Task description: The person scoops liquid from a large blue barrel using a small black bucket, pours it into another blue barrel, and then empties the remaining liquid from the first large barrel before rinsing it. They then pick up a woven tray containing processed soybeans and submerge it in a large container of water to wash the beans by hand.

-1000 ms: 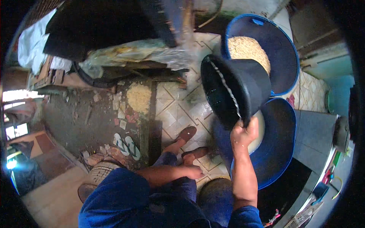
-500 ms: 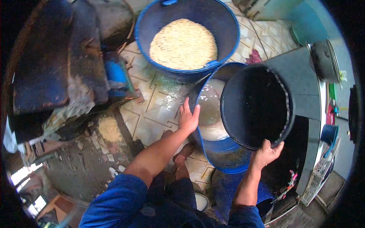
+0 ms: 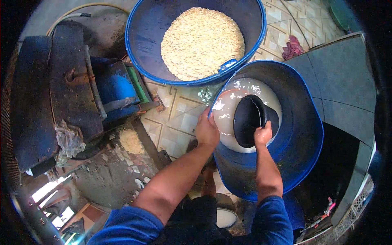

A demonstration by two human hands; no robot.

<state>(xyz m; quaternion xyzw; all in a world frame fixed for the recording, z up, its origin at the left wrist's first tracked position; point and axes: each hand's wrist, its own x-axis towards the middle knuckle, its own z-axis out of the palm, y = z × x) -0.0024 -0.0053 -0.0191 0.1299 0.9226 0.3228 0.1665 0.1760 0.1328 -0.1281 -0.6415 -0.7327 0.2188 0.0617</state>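
Observation:
My right hand (image 3: 262, 132) is closed on the rim of a black bucket (image 3: 245, 122), which is tipped inside a blue barrel (image 3: 298, 163), down in cloudy whitish liquid (image 3: 228, 136). My left hand (image 3: 206, 130) grips the near-left rim of that barrel, fingertips partly hidden at the edge. Just beyond it, at the top, stands a second blue tub (image 3: 145, 41) holding a large heap of pale grains (image 3: 202, 41).
Dark worn boards (image 3: 32, 102) with a crumpled plastic sheet (image 3: 69, 136) are at left, above spilled pale grains (image 3: 130, 141). A grey tiled ledge (image 3: 339, 77) runs along the right. A pink cloth (image 3: 292, 49) lies on the tiled floor (image 3: 167, 118).
My right hand has lowered the black bucket into the barrel's liquid. My left hand, low by my legs earlier, has come up to the barrel's rim. The view has swung toward the tubs.

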